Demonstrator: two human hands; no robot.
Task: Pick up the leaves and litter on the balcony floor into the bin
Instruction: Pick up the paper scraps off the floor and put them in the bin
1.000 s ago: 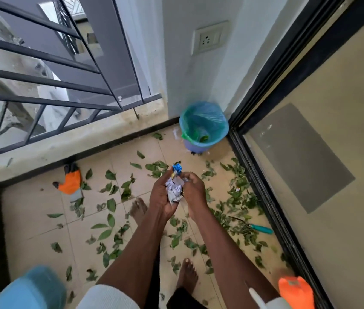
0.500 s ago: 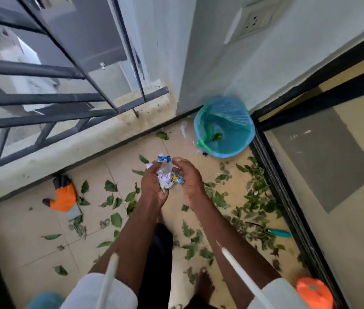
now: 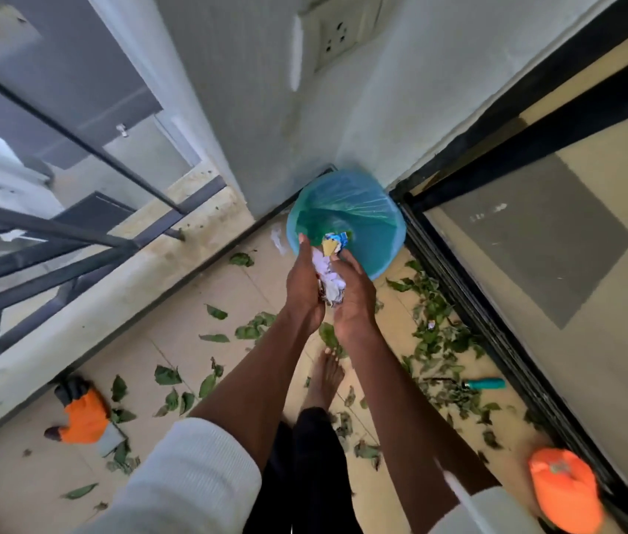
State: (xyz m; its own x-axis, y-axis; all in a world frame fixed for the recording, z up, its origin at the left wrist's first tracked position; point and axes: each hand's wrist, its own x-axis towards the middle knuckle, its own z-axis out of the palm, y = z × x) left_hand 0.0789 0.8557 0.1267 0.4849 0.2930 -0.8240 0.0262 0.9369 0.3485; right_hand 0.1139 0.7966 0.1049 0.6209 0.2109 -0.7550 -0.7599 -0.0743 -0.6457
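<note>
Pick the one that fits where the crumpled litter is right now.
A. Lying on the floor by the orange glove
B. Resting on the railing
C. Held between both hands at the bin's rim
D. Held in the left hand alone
C: the left hand and right hand press the litter between them at the bin rim.

Crumpled litter point(image 3: 329, 279) over bin point(image 3: 378, 233) — leaves point(image 3: 435, 325) scattered.
</note>
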